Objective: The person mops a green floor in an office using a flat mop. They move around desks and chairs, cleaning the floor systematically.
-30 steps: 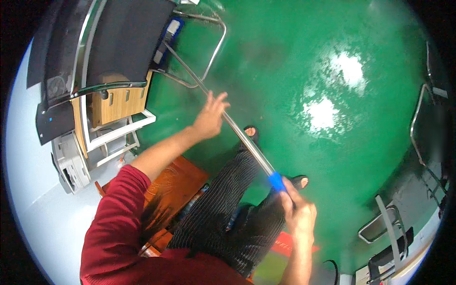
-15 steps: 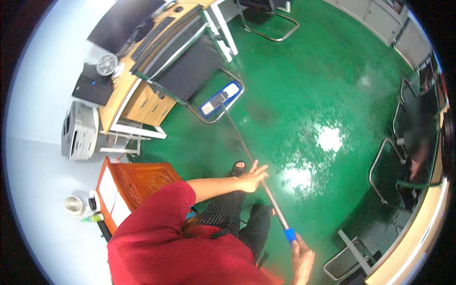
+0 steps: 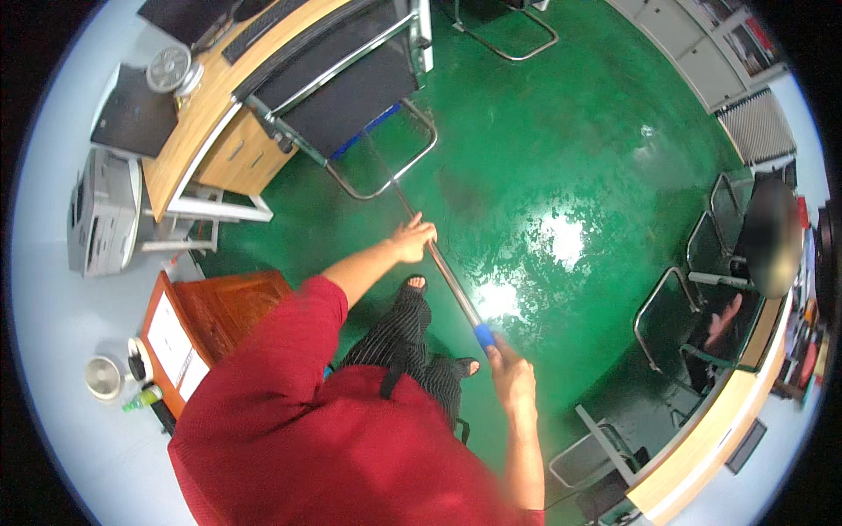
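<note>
My left hand (image 3: pixel 414 238) is closed around the metal pole (image 3: pixel 456 285) of a flat mop, partway along it. My right hand (image 3: pixel 513 379) grips the pole's upper end, just by its blue sleeve (image 3: pixel 484 335). The pole slants away to the far left, passing over the tubular base of a black office chair (image 3: pixel 333 96). Beneath that chair's seat lies the mop head, mostly hidden; only a strip of its blue pad (image 3: pixel 353 143) shows.
A wooden desk (image 3: pixel 197 131) with a small fan (image 3: pixel 169 70) stands left, beside a printer (image 3: pixel 105 210). Near me is a reddish-brown cabinet (image 3: pixel 224 307). Another person sits at the right, with one hand (image 3: pixel 724 320) visible, among metal-framed chairs and a table (image 3: pixel 702 447). Green floor (image 3: pixel 526 149) shines ahead.
The mop head has slid farther under the chair, from plain view to mostly covered. Both my hands have moved forward with the pole, and my left fingers have closed around it.
</note>
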Tool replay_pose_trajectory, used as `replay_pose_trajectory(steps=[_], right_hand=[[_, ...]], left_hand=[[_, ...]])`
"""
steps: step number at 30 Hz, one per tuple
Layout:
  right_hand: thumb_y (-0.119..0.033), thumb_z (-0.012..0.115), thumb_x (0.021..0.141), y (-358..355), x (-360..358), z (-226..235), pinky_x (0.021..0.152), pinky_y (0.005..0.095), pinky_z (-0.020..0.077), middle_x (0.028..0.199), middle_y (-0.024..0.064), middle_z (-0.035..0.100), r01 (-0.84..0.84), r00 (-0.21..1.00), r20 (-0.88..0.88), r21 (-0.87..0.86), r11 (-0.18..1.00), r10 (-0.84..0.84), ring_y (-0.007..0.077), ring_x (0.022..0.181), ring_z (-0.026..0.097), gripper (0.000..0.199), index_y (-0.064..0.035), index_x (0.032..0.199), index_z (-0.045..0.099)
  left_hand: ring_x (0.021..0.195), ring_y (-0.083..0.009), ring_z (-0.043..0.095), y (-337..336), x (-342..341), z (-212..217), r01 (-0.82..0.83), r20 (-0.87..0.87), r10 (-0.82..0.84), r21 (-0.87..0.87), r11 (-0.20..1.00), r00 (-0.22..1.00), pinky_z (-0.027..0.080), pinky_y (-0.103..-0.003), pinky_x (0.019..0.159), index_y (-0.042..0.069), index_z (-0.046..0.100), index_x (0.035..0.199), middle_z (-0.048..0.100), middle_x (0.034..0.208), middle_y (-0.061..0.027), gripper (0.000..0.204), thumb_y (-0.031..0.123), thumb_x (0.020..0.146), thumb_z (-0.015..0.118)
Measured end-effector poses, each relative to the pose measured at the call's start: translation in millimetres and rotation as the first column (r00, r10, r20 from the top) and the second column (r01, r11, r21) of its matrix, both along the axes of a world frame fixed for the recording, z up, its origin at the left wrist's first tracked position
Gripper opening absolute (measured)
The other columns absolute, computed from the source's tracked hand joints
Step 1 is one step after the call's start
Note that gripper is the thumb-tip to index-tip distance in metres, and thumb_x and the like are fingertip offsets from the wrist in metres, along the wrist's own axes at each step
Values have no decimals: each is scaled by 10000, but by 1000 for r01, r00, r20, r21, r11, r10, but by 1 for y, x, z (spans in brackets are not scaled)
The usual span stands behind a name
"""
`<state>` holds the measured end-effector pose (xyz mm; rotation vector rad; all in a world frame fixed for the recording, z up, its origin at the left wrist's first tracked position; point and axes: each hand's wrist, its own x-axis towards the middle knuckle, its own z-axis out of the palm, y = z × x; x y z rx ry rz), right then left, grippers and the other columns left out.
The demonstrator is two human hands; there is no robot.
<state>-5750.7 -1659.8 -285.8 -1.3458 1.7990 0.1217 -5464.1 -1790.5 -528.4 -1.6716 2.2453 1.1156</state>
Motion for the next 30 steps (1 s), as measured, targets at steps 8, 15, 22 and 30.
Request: replay_pose_trajectory(steps=[8, 15, 22, 30], right_hand=[[-176, 591, 837, 31, 11, 123, 528, 286, 433, 709, 125, 595, 40, 999, 5, -46, 998, -40, 131, 585, 557, 380, -86, 1205, 558], [-171, 627, 816, 72, -78, 200, 483, 200, 353, 611, -43, 502, 393, 899, 112, 221, 893, -423, 51, 434, 364, 385, -16, 1160, 551], [-292, 480, 903, 179, -255, 258, 347, 192, 272, 521, -35, 399, 132, 981, 138, 35, 991, -136, 54, 377, 310, 306, -60, 1082, 569], [-182, 622, 820, 204, -260, 277, 490, 190, 340, 665, -24, 499, 246, 942, 140, 325, 913, -304, 51, 546, 416, 478, -28, 1255, 497]], left_hand=[[1181, -273, 437, -18, 35, 14, 155, 70, -144, -178, 972, 987, 181, -638, 1024, 146, 632, 864, 597, 982, -26, 173, 164, 693, 611], [862, -262, 583, 20, -59, 49, 273, -175, -342, -326, 905, 923, 282, -503, 1017, 106, 647, 720, 615, 720, -75, 157, 239, 637, 649], [597, -292, 611, 131, -186, 129, 231, -349, -324, -281, 931, 879, 479, -421, 558, 74, 632, 622, 587, 569, -110, 128, 190, 644, 583], [584, -337, 606, 250, -222, 105, 182, -409, -217, -123, 976, 886, 468, -464, 536, 32, 641, 636, 582, 569, -160, 153, 183, 636, 615]])
